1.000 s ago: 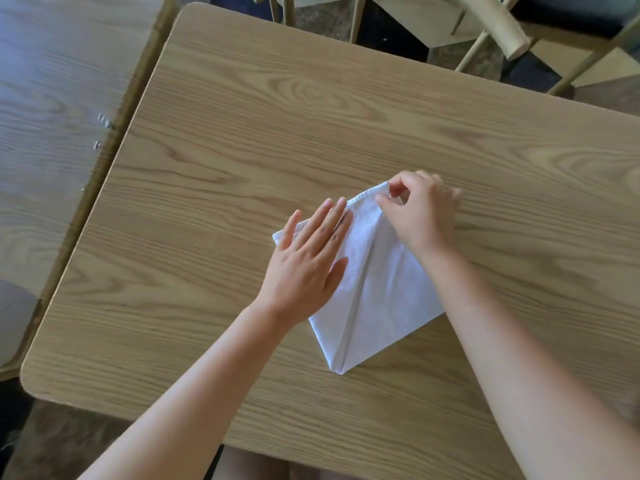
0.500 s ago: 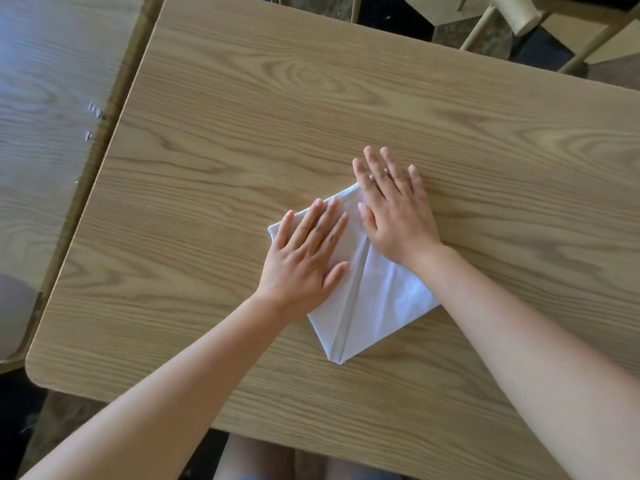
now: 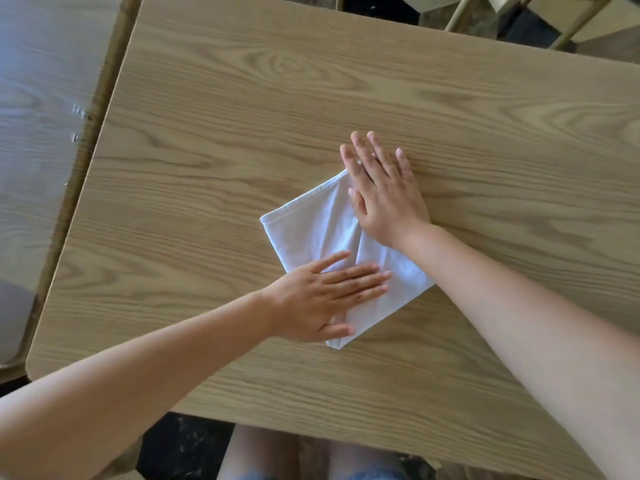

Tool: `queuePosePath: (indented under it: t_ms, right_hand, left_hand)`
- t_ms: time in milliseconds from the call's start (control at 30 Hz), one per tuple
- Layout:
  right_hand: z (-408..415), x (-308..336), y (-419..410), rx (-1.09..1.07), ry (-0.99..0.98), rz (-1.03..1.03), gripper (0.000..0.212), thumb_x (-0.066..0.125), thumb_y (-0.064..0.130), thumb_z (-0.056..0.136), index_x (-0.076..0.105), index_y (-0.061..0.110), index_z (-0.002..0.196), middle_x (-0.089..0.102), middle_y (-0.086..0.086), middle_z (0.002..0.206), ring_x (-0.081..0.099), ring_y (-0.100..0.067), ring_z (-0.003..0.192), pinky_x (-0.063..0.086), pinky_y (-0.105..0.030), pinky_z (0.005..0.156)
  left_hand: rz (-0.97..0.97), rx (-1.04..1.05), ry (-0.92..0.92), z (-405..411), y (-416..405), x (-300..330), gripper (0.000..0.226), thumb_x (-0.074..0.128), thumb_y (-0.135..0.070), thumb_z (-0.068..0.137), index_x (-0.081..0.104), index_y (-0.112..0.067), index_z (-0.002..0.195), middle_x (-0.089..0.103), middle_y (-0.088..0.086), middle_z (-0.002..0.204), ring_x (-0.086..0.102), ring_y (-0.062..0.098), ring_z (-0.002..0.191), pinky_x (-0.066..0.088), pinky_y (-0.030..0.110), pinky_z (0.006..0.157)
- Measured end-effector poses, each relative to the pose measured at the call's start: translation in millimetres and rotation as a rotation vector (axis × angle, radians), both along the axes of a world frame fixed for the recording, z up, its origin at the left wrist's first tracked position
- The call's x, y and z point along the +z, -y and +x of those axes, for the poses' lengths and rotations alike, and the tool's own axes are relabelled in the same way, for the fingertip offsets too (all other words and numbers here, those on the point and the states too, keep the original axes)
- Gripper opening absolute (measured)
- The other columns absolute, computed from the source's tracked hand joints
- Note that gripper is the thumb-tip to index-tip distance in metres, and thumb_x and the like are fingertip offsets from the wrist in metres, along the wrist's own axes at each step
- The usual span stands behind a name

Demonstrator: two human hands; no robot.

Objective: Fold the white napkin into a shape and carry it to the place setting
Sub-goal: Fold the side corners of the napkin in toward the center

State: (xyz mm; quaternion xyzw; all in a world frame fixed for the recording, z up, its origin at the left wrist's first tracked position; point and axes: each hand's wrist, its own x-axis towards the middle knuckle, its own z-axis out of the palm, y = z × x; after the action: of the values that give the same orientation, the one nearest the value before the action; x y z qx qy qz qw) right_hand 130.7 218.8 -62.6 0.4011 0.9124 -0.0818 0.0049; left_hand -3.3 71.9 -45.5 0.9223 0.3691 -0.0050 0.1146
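Pale oak-grain laminate desk (image 3: 242, 150) carries one white folded cloth napkin (image 3: 311, 230) at its middle. My left hand (image 3: 322, 299) and right hand (image 3: 384, 199) lie spread flat, pressing it. Soft, light, probably slippery; I'd pinch the near pointed corner to lift.

A white napkin (image 3: 311, 233), folded to a kite-like shape with its point toward the near edge, is lying flat on the wood-grain desk (image 3: 242, 116). The left hand (image 3: 322, 299) is lying palm-down across the napkin's lower part, fingers stretched out toward the right, while the right hand (image 3: 384, 195) is pressing flat on its far right corner, fingers spread and reaching onto the bare desk beyond it. A second desk (image 3: 38, 98) is standing just beside, at the left.
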Motion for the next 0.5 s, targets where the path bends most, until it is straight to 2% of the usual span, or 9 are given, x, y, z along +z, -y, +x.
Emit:
queuePosePath:
  t_ms: [233,500]
  right_hand:
    - [1,0,-1,0.004,0.004,0.004,0.058,0.026,0.029,0.093,0.010,0.018,0.148,0.010,-0.004,0.158,0.005,-0.022,0.145,0.010,-0.053,0.114]
    - [0,3,0,0.009,0.007,-0.004,0.059,0.030,0.029,0.094,0.008,0.021,0.148,0.006,-0.004,0.158,0.003,-0.021,0.145,0.009,-0.055,0.114]
  left_hand:
    - [-0.097,-0.092,-0.009,7,36,-11,0.073,0.026,-0.054,0.093,0.013,-0.009,0.149,0.014,0.006,0.157,0.008,0.017,0.145,0.007,0.037,0.118]
    - [-0.118,-0.151,0.054,6,54,-2,0.071,0.026,-0.053,0.092,0.017,-0.011,0.148,0.015,0.006,0.157,0.009,0.018,0.145,0.008,0.036,0.117]
